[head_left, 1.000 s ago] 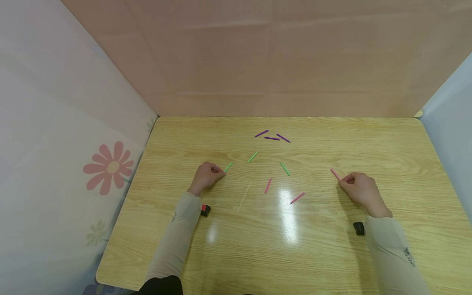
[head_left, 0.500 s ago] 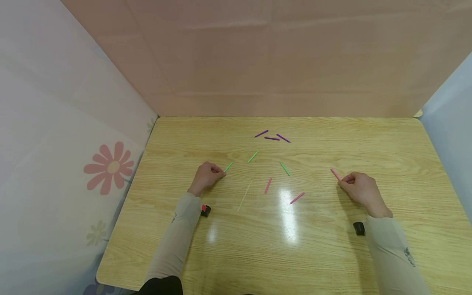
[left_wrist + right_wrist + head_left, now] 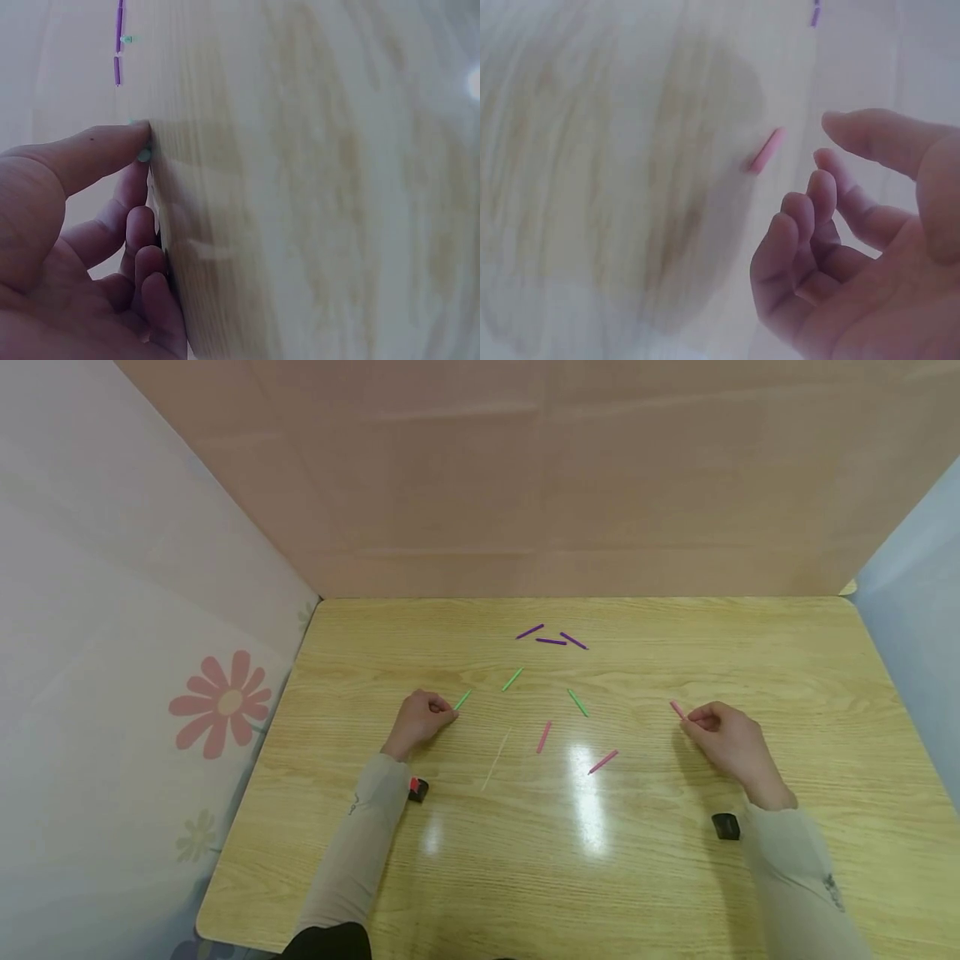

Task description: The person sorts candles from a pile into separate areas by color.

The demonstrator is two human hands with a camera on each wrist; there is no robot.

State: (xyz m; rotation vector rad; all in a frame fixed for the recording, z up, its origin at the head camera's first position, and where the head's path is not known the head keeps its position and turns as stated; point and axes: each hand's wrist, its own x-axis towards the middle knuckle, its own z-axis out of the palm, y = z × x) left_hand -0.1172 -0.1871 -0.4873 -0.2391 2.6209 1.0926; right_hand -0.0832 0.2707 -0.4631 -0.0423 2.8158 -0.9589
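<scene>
My left hand [image 3: 422,717] pinches a short thin green stick [image 3: 462,699] between thumb and forefinger, low over the table; its round end [image 3: 144,155] shows at the fingertips in the left wrist view. My right hand [image 3: 726,737] is close over a pink stick [image 3: 677,709] and overlaps its near end in the head view. From the right wrist, thumb and forefinger stand apart with nothing between them, and that pink stick lies on the tabletop beyond the fingers. Two more green sticks [image 3: 577,702] and two more pink sticks [image 3: 543,737] lie between the hands.
Three purple sticks [image 3: 551,642] lie farther back on the wooden table [image 3: 480,877]. A thin pale line [image 3: 496,762] runs left of the pink sticks. Black wrist devices [image 3: 725,827] show beside both sleeves. A tan sheet [image 3: 480,485] rises behind the table, a flowered one [image 3: 97,610] at left.
My right hand has shifted slightly forward and left, covering more of the pink stick. My left hand keeps its pinch on the green stick. The head view has shifted a little.
</scene>
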